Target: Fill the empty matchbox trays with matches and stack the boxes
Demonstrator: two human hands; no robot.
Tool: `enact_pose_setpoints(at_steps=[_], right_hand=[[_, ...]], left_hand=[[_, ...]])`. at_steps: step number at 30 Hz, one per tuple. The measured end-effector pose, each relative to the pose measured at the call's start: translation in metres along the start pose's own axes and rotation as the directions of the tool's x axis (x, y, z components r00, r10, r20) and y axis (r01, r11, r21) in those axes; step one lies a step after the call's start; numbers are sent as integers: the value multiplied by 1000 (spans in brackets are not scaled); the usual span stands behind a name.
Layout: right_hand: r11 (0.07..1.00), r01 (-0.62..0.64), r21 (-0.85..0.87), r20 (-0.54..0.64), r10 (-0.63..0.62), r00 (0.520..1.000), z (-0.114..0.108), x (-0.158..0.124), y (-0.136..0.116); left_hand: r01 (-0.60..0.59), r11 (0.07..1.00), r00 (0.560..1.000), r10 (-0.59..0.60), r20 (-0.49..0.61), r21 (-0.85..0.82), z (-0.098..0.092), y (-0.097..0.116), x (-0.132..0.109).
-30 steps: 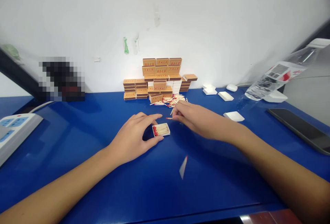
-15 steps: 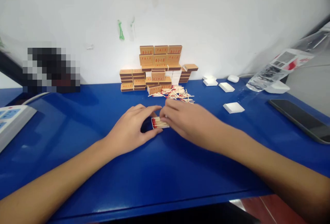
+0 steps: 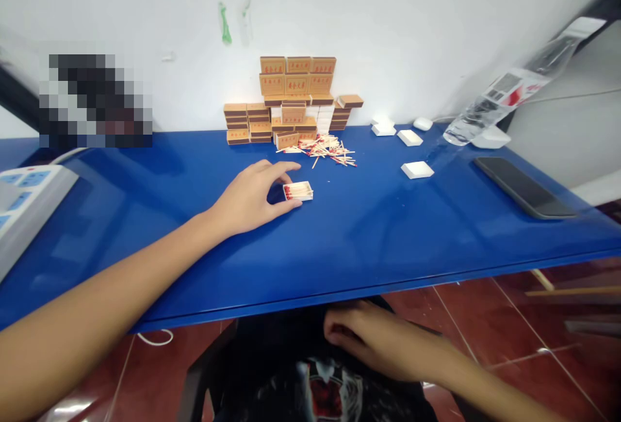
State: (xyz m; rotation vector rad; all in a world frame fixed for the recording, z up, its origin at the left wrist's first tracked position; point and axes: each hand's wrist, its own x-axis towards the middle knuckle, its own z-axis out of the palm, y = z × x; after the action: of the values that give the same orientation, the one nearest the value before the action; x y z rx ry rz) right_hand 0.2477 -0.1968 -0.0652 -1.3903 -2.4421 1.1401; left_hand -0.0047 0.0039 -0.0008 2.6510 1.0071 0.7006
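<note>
One curled hand, the right hand (image 3: 356,338), was down low over the person's dark clothes (image 3: 272,377), in front of the table's near edge. Its fingers were bent in, and I cannot tell if they held anything. Under it all was a shiny red floor (image 3: 480,318) with pale lines. Up on the blue table (image 3: 369,234), the left hand (image 3: 252,195) had a small white tray (image 3: 307,198) between its thumb and bent fingers. The thumb lay on the near side, and the pointing finger stuck out past the far side. The tray sat flat on the table, and matches (image 3: 295,191) lay in it with their red ends next to the hand. Far off to the left was a power strip (image 3: 33,202) with blue parts. Way over to the right lay a black phone (image 3: 524,186). A white box piece (image 3: 417,170) was between the phone and the left hand. A bit past the tray, loose matches (image 3: 330,148) lay in a messy heap. Just behind the heap, lots of orange matchboxes (image 3: 297,84) were piled up by the white wall (image 3: 388,27). A clear bottle (image 3: 509,95) leaned at the far right.
</note>
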Motion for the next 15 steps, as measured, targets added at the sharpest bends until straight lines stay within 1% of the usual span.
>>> enact_pose_setpoints(at_steps=[3, 6, 9, 11, 12, 15], right_hand=[[981, -41, 189, 69, 28, 997, 10, 2, -6], [959, -17, 282, 35, 7, 999, 19, -5, -13], [948, 49, 315, 18, -58, 998, 25, -6, -16], [956, 110, 273, 53, -129, 990, 30, -1, -17], [963, 147, 225, 69, -166, 984, 33, 2, -16], [965, 261, 9, 115, -260, 959, 46, 15, -14]], left_hand=[[6, 1000, 1000, -6, 3, 9, 0, -1, 1], [13, 1000, 1000, -13, 0, 12, 0, -2, 1], [6, 1000, 1000, -6, 0, 5, 1, -3, 1], [7, 1000, 1000, -7, 3, 3, 1, -3, 1], [10, 1000, 1000, -10, 3, 3, 1, -3, 1], [17, 1000, 1000, -17, 7, 1, 0, -2, 1]])
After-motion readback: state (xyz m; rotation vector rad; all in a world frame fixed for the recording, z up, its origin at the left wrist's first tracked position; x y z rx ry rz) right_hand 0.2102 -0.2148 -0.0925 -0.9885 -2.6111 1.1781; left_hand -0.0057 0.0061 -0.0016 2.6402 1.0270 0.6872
